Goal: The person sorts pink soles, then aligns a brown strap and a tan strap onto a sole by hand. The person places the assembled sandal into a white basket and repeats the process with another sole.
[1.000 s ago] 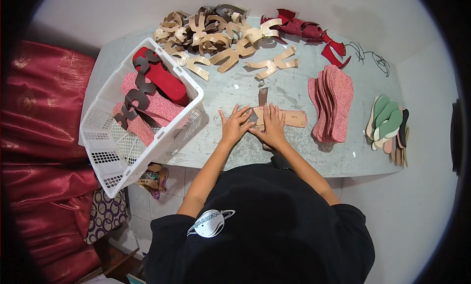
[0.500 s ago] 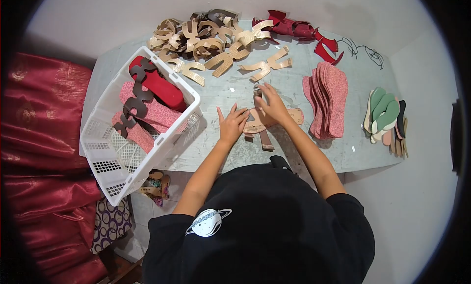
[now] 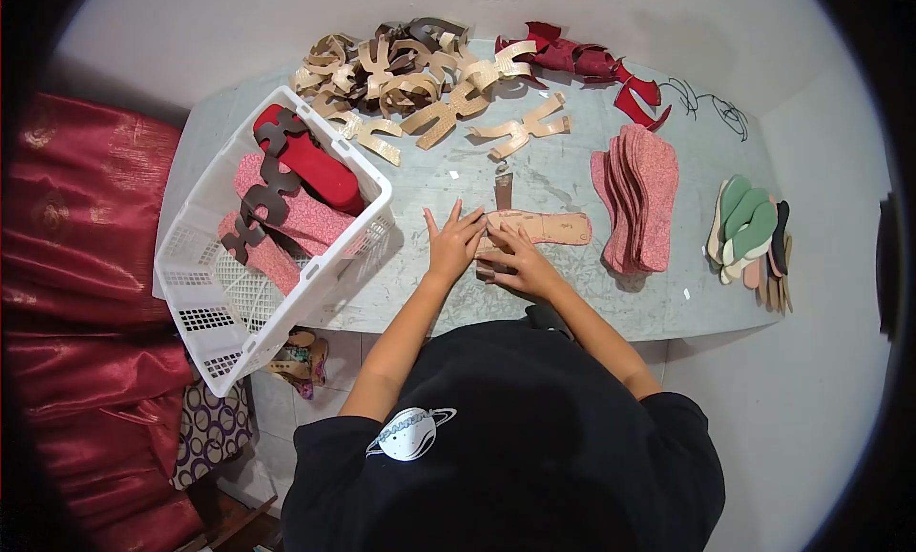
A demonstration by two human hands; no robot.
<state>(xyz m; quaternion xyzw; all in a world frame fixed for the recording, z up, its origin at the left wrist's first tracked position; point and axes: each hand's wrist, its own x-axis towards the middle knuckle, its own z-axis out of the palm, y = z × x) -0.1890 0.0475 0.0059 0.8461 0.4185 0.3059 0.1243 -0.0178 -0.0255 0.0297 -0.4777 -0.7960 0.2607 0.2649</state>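
Observation:
A tan shoe insole (image 3: 558, 229) lies flat on the table in front of me, turned sideways, with faint printing or marks on it. One end of a dark brown strap (image 3: 504, 191) sticks out past its far edge. My left hand (image 3: 452, 249) rests at the insole's left end, fingers spread and fingertips touching it. My right hand (image 3: 523, 266) lies over the near edge of the insole, fingers apart and slightly bent. It covers the near strap ends, so their position is hidden.
A white plastic basket (image 3: 329, 277) at left holds soles with brown straps. Gold strap pieces (image 3: 444, 113) and red ones (image 3: 582, 61) lie along the back. Stacked pink soles (image 3: 644, 194) stand right of the insole; green and white soles (image 3: 749, 218) lie farther right.
My right hand has moved from the far edge of the insole to its near edge, over the near strap ends. The far strap end is now uncovered. My left hand stays about where it was.

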